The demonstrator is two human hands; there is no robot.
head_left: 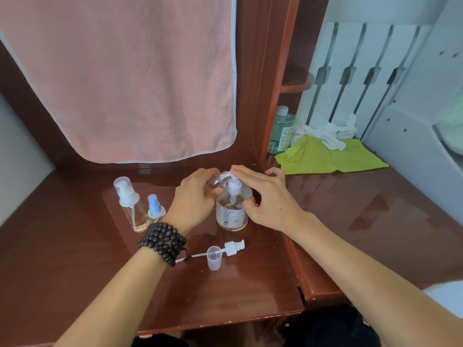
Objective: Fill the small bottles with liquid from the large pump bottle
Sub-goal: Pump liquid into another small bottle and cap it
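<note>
1. Two bare forearms reach in from the near edge; the left wrist wears one bracelet (164,242) of dark round beads wound in several loops.
2. On the glossy reddish-brown wooden desk (75,259), nearest of the loose things, lie one white pump head (231,246) with a thin dip tube and one small clear plastic cap (213,257), touching each other.
3. One large pump bottle (231,211) stands upright at the middle of the desk: round, clear, holding pale amber liquid, with a printed label and a white pump on top.
4. One left hand (195,196) curls its fingers round a small clear bottle (219,178), tilted so its threaded neck meets the pump spout.
5. One right hand (265,194) lays straight fingers on top of the pump, with its thumb against the bottle's shoulder.
6. Two more small bottles stand left of the hands, just beside each other: a taller clear cylinder (131,206) with a white pump under a clear cap, and a shorter spray bottle (155,210) with a blue nozzle.
7. One pink, fuzzy towel (125,78) with a pale border hangs behind the desk.
8. Far right lie one yellow-green cloth (330,156), one crumpled white cloth (325,134) and one green-tinted bottle (280,130) with a white cap.
</note>
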